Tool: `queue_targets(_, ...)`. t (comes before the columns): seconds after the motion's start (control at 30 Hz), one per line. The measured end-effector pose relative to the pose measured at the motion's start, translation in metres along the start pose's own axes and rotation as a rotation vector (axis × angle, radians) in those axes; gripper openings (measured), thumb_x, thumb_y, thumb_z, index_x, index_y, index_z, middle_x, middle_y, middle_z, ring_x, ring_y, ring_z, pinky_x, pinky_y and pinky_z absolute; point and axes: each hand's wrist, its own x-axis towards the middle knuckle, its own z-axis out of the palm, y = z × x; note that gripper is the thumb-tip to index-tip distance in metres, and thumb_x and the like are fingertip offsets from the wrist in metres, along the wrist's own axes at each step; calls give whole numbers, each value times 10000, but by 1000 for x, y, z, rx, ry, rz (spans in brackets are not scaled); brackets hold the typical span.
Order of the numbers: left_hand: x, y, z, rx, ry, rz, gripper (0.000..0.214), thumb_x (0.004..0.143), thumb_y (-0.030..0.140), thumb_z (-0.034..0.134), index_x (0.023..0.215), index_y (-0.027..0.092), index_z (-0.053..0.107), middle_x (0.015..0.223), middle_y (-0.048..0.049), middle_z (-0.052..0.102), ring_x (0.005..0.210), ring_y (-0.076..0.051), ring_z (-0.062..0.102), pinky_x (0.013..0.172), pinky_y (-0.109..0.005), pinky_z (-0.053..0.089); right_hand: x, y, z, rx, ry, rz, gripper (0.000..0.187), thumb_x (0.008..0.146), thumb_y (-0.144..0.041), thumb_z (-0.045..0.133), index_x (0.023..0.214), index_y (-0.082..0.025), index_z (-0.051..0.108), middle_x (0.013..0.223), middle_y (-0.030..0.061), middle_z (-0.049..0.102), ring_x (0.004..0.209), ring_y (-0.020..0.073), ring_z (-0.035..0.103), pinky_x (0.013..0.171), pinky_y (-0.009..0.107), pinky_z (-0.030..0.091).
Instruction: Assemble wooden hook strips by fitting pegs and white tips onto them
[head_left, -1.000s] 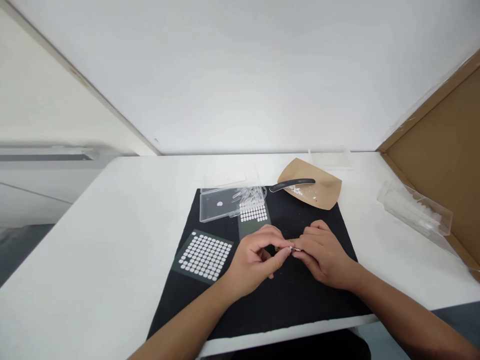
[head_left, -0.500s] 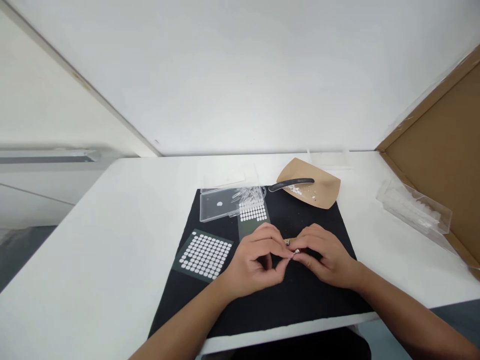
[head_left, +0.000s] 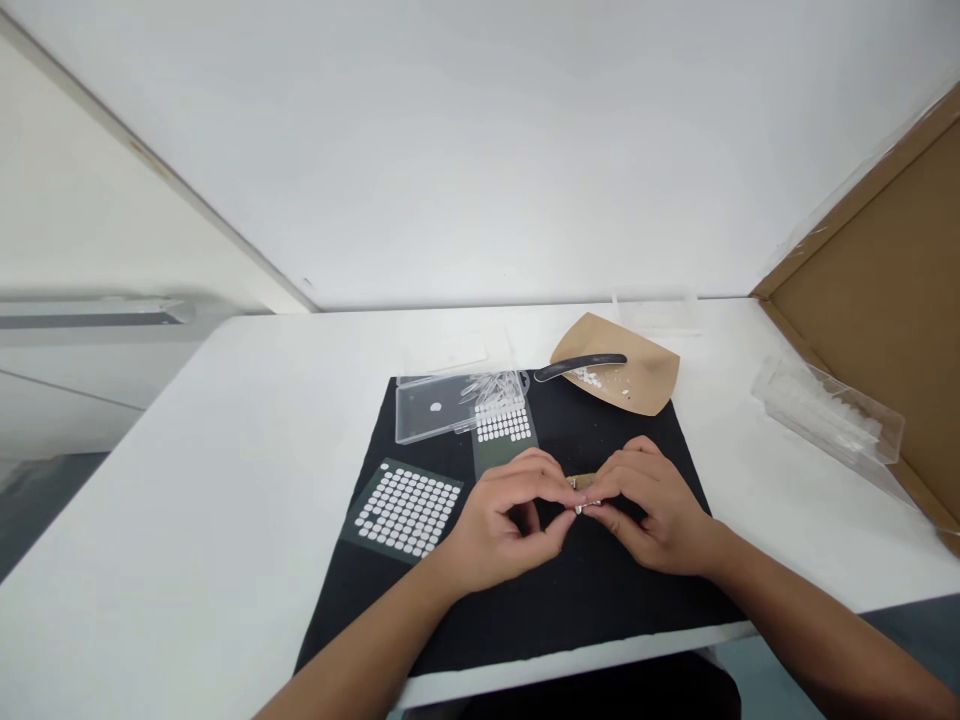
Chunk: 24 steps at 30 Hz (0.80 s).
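Over the black mat (head_left: 600, 625), my left hand (head_left: 517, 520) and my right hand (head_left: 656, 510) meet with pinched fingertips. Between them is a tiny shiny metal piece (head_left: 579, 509), too small to name; both hands are closed on it. Just behind the fingertips a small yellowish-brown piece (head_left: 581, 481) with a metal bit shows, mostly covered by my fingers. Left of my left hand lies a dark green sheet of white oval stickers (head_left: 409, 510). A second sticker sheet (head_left: 504, 425) reaches partly under the clear box and behind my left hand.
A clear plastic box (head_left: 431, 410) holds thin transparent strips. Behind my hands, a brown paper tray (head_left: 645, 375) carries white bits, with a black curved strip (head_left: 581, 366) across its edge. To the right stand a clear container (head_left: 829, 410) and a cardboard panel (head_left: 885, 290).
My fingertips have drawn closer together, and the metal piece has turned slightly between them. The whole view has shifted a little; the things on the mat have stayed put.
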Motion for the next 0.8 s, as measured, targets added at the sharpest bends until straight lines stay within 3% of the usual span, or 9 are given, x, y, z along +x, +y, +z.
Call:
queue_targets(0.13, -3, -1, 0, -138, -36, -195, 138, 952, 169, 745, 1051, 174, 841, 950, -82, 708, 534, -54, 609, 401, -131, 507, -1, 0, 1, -46, 13, -30, 87, 1025, -147, 652, 1077, -217, 647, 873, -8, 739, 785, 161, 671, 772, 372, 367)
queue_targets(0.37, -5, 0, 2, -235, 3, -456, 212, 935, 313, 786, 1020, 120, 804, 954, -83, 700, 571, -81, 635, 401, -153, 582, 0, 1, 1, -137, 34, -66, 99, 1032, -149, 636, 1102, -220, 634, 904, 6, 771, 795, 163, 696, 761, 370, 367)
queue_targets(0.8, -2, 3, 11, -189, 72, -416, 45, 853, 153, 766, 878, 122, 786, 867, -68, 725, 529, -97, 653, 391, -168, 554, 5, -11, 1, -459, -8, -157, 159, 1018, -124, 609, 909, -216, 540, 787, 0, 707, 700, 163, 582, 746, 397, 351)
